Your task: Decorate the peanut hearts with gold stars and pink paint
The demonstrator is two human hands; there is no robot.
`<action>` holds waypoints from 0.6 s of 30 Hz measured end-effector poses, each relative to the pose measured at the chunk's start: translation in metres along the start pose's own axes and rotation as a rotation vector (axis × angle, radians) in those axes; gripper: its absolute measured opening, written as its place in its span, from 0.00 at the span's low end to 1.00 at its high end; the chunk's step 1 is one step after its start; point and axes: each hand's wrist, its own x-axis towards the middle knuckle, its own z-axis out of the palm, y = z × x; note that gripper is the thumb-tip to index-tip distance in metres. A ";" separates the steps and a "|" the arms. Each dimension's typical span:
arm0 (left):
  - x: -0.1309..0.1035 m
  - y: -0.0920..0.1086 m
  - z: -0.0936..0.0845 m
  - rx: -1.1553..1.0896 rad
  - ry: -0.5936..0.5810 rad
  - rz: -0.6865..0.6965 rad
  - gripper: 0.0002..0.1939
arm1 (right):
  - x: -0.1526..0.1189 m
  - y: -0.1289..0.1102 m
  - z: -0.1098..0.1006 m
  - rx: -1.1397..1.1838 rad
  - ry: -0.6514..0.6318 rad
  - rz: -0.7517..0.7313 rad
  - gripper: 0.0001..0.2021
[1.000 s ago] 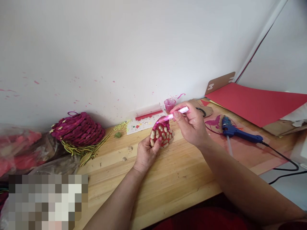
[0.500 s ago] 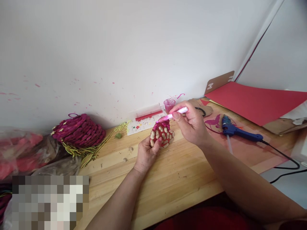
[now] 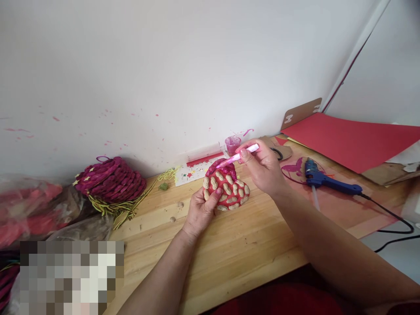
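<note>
My left hand [image 3: 202, 209] grips a red heart-like craft piece covered with peanuts [image 3: 232, 191], its thumb pressed on the front. The upper part of the piece is coated in shiny magenta paint; the lower peanuts are their plain tan. Between the fingers and thumb of my right hand [image 3: 262, 168] is a slim white paintbrush [image 3: 247, 151] smeared with pink. Its tip meets the magenta upper part of the piece. Just behind stands a clear cup of pink paint [image 3: 232, 144].
Left on the wooden table [image 3: 236, 258] lies a stack of magenta painted pieces [image 3: 110, 179] with yellow-green strings. A blue glue gun [image 3: 334, 181] and its black cord lie right, below red card [image 3: 351, 140]. A star-sprinkled sheet [image 3: 192, 174] is by the wall.
The peanut piece has turned so that its broad face shows more toward me. The brush tip has shifted slightly to the right along the painted part. Both hands keep their hold.
</note>
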 end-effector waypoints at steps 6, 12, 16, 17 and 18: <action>-0.001 0.008 0.004 -0.043 0.012 0.004 0.22 | 0.000 -0.001 0.000 0.035 0.005 -0.007 0.18; -0.001 0.009 0.005 -0.080 0.009 -0.014 0.21 | -0.005 -0.003 0.001 -0.095 0.024 -0.075 0.13; -0.002 0.005 0.004 -0.125 -0.012 -0.023 0.19 | -0.007 0.000 0.001 -0.125 0.003 -0.082 0.10; -0.002 0.005 0.004 -0.133 -0.016 -0.025 0.18 | -0.007 0.000 0.001 -0.149 -0.002 -0.079 0.10; -0.002 0.004 0.004 -0.133 -0.016 -0.026 0.18 | -0.007 0.000 0.001 -0.175 -0.001 -0.079 0.10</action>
